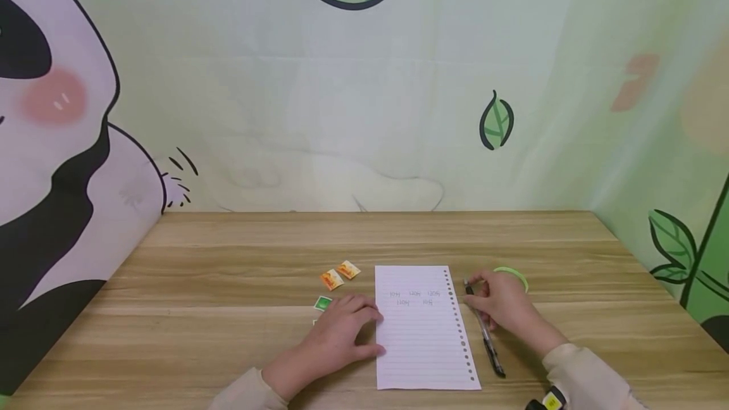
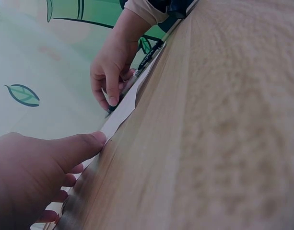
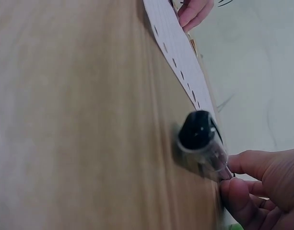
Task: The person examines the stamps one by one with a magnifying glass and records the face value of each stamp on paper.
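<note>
A lined sheet of paper (image 1: 418, 340) with punched holes down its right edge lies on the table, with two short rows of handwriting near its top. My left hand (image 1: 344, 328) rests at its left edge, thumb and fingertips touching the margin. In the left wrist view the thumb (image 2: 82, 148) lies along the paper's edge. To the right of the sheet, my right hand (image 1: 507, 302) pinches a black pen with a clear barrel (image 1: 485, 334) near its far end. The right wrist view shows the pen (image 3: 199, 134) between thumb and fingers, its black end toward the camera.
Two small orange-and-white pieces (image 1: 332, 279) lie left of the sheet on the wooden table (image 1: 228, 321). A small green piece with a white border (image 1: 323, 303) is partly hidden by the left hand. Behind the right hand curves a bright green band (image 1: 517, 274). A printed cloth backdrop (image 1: 256, 81) surrounds the table.
</note>
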`<control>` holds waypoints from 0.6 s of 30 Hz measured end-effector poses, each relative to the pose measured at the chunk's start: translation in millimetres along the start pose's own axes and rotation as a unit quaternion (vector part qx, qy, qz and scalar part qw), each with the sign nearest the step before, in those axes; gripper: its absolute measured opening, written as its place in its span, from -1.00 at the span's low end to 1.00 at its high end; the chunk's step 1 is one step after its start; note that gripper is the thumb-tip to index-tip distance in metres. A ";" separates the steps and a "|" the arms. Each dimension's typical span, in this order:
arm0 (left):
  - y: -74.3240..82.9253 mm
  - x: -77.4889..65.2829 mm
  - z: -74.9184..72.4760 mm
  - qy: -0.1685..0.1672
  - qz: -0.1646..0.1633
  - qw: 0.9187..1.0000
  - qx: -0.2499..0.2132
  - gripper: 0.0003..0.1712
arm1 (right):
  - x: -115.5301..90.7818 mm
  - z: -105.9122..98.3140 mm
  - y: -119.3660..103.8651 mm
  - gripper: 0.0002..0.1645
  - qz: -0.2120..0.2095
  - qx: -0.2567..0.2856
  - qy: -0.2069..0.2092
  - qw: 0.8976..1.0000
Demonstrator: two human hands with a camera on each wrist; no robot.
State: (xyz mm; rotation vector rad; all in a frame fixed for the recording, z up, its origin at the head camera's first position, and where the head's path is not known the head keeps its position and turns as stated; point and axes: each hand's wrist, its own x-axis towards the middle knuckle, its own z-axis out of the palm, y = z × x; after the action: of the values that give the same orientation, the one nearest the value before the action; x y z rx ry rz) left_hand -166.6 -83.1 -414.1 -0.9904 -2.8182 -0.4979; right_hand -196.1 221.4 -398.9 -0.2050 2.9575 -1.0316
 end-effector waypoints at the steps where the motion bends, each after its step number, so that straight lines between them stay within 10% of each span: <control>1: -0.3 0.1 0.1 0.000 0.001 1.000 0.001 -0.49 | 0.1 0.0 -0.2 -0.58 -0.001 -0.003 0.001 1.000; 18: -4.1 -2.0 -0.1 0.004 0.018 1.000 0.012 -0.50 | -0.5 -3.8 -4.9 -0.49 0.012 -0.004 -0.007 1.000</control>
State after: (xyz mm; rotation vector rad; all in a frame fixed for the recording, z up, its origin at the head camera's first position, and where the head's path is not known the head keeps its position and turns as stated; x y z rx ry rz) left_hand -167.6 -87.4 -415.6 -1.0304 -2.7877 -0.4616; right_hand -195.2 220.1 -392.9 -0.1763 2.9434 -1.0123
